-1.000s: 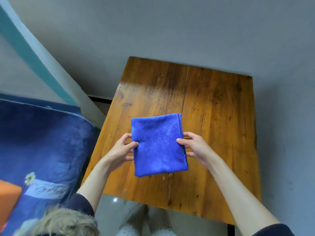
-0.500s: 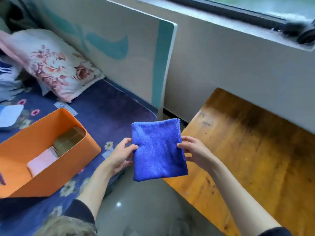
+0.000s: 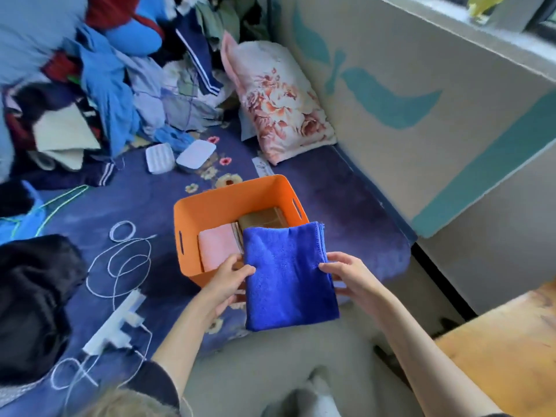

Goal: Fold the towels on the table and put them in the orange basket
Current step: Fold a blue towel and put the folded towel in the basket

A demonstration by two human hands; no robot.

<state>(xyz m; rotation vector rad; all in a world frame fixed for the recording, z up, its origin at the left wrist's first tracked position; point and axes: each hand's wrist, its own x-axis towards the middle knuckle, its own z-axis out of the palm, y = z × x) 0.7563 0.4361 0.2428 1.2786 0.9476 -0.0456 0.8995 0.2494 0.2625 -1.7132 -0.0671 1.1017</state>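
A folded blue towel point(image 3: 287, 275) hangs in the air between both hands. My left hand point(image 3: 227, 282) pinches its left edge and my right hand point(image 3: 350, 276) pinches its right edge. The towel's far part overlaps the near right corner of the orange basket point(image 3: 210, 206), which sits on a dark blue bedspread. Inside the basket lie a folded pink towel point(image 3: 218, 245) and a folded olive-brown towel point(image 3: 261, 219).
A corner of the wooden table point(image 3: 505, 350) shows at the lower right. Beside the basket stands a bed end board point(image 3: 421, 121) with a floral pillow point(image 3: 279, 103) against it. Clothes point(image 3: 99, 70), white cords point(image 3: 120, 260) and a power strip point(image 3: 115, 323) lie on the bedspread point(image 3: 346, 188).
The view swung left from the table to the bed. Both hands carried the blue towel off the table and over to the orange basket, keeping the same hold.
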